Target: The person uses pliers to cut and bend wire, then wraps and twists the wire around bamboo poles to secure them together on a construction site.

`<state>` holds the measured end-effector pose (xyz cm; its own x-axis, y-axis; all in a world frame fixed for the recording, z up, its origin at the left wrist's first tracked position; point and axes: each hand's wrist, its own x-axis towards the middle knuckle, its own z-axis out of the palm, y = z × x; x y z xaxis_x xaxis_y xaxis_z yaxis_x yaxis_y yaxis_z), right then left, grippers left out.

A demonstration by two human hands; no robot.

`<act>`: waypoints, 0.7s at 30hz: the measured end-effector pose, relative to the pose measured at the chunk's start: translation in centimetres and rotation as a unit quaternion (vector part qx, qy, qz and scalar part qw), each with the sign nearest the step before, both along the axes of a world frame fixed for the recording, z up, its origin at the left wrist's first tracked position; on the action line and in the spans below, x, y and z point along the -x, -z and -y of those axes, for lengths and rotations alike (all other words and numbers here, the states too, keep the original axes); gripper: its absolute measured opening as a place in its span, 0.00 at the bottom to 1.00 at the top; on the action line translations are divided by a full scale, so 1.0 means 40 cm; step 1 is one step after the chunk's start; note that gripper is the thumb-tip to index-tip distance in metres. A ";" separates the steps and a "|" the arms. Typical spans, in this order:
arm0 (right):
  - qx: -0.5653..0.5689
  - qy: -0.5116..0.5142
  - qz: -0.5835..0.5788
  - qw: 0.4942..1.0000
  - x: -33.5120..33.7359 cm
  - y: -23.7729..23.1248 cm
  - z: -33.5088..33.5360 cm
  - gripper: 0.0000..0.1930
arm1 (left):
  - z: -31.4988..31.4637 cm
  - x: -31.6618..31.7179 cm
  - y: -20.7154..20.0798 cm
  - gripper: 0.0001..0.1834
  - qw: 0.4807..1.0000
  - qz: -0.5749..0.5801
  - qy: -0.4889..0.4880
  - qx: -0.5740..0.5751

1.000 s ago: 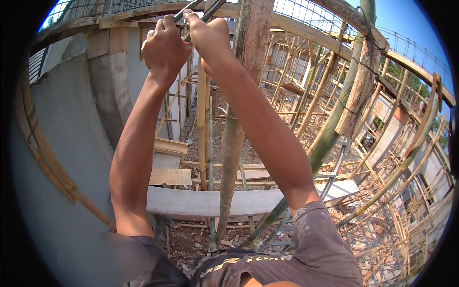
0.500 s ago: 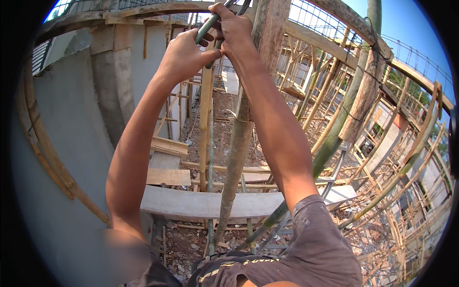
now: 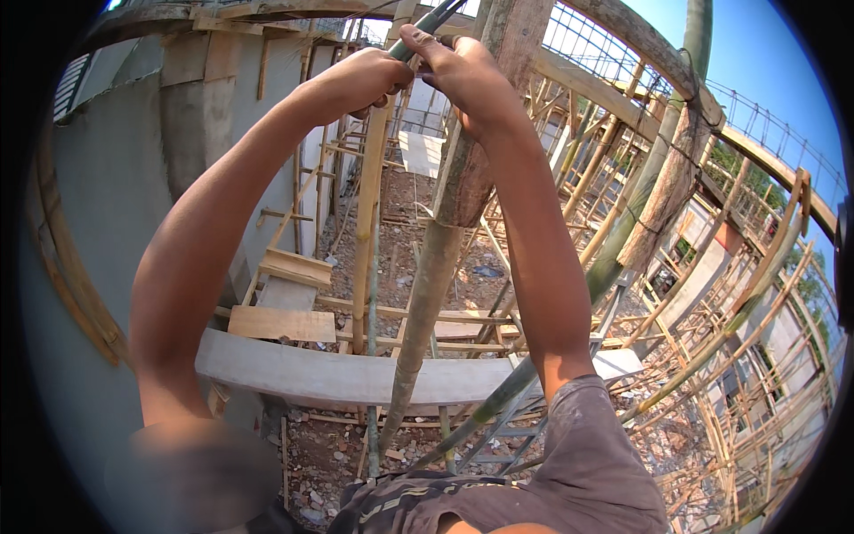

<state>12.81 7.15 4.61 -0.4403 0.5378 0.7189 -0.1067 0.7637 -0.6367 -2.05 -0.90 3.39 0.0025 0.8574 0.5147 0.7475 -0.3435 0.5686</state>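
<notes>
High in front of me, both of my hands are raised beside an upright wooden post. A dark green tool handle (image 3: pixel 427 28) slants up between them; its upper end runs out of the top of the picture, so I cannot make out the tool's kind. My left hand (image 3: pixel 372 82) is closed around its lower part, fingers curled under. My right hand (image 3: pixel 467 78) grips it just to the right, thumb laid along the handle. Its other fingers are partly hidden. The rough wooden post (image 3: pixel 514 62) stands right behind my right hand.
Below the hands, a bamboo pole (image 3: pixel 418 329) leans down past a pale concrete beam (image 3: pixel 356 378). A grey wall (image 3: pixel 107 222) rises on the left. Scaffold poles (image 3: pixel 636 222) stand to the right, with a metal ladder (image 3: pixel 516 432) low down. Rubble (image 3: pixel 329 454) covers the ground.
My left hand has turned and closed more tightly on the handle, its elbow swinging out to the left. My right hand has shifted slightly right and down, still gripping.
</notes>
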 end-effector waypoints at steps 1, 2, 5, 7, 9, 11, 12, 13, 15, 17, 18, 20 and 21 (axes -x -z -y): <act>-0.022 0.030 0.031 0.999 -0.024 0.013 0.002 0.27 | -0.001 -0.004 -0.002 0.18 0.996 -0.012 -0.083 -0.044; -0.023 0.022 0.031 0.999 -0.032 0.022 0.004 0.26 | -0.005 -0.012 0.000 0.19 0.983 -0.017 -0.157 -0.089; 0.029 -0.026 0.009 0.999 -0.027 0.048 0.000 0.23 | -0.037 -0.052 0.022 0.21 0.934 0.009 -0.331 -0.135; 0.092 -0.071 -0.056 0.992 0.006 0.034 -0.013 0.22 | -0.076 -0.090 0.059 0.23 0.909 0.034 -0.363 -0.204; 0.088 -0.096 -0.108 0.986 0.045 0.017 -0.029 0.16 | -0.125 -0.111 0.087 0.28 0.879 0.053 -0.376 -0.289; 0.083 -0.102 -0.135 0.982 0.080 0.008 -0.043 0.18 | -0.188 -0.125 0.106 0.27 0.826 0.051 -0.427 -0.364; 0.083 -0.098 -0.148 0.981 0.095 0.006 -0.048 0.19 | -0.216 -0.123 0.113 0.27 0.794 0.047 -0.451 -0.404; 0.074 -0.049 -0.157 0.984 0.106 0.006 -0.053 0.14 | -0.242 -0.119 0.115 0.28 0.778 0.037 -0.471 -0.415; 0.073 -0.055 -0.171 0.981 0.122 0.009 -0.056 0.14 | -0.281 -0.115 0.122 0.30 0.766 0.029 -0.504 -0.399; 0.049 -0.008 -0.180 0.982 0.135 0.005 -0.054 0.16 | -0.299 -0.119 0.132 0.30 0.732 0.018 -0.512 -0.449; 0.046 0.048 -0.185 0.981 0.144 0.002 -0.050 0.17 | -0.298 -0.124 0.140 0.30 0.735 0.022 -0.508 -0.449; 0.044 0.160 -0.192 0.967 0.164 -0.004 -0.040 0.22 | -0.278 -0.128 0.152 0.34 0.736 -0.005 -0.499 -0.457; 0.083 0.152 -0.184 0.968 0.169 -0.010 -0.037 0.26 | -0.260 -0.125 0.156 0.36 0.745 -0.013 -0.490 -0.453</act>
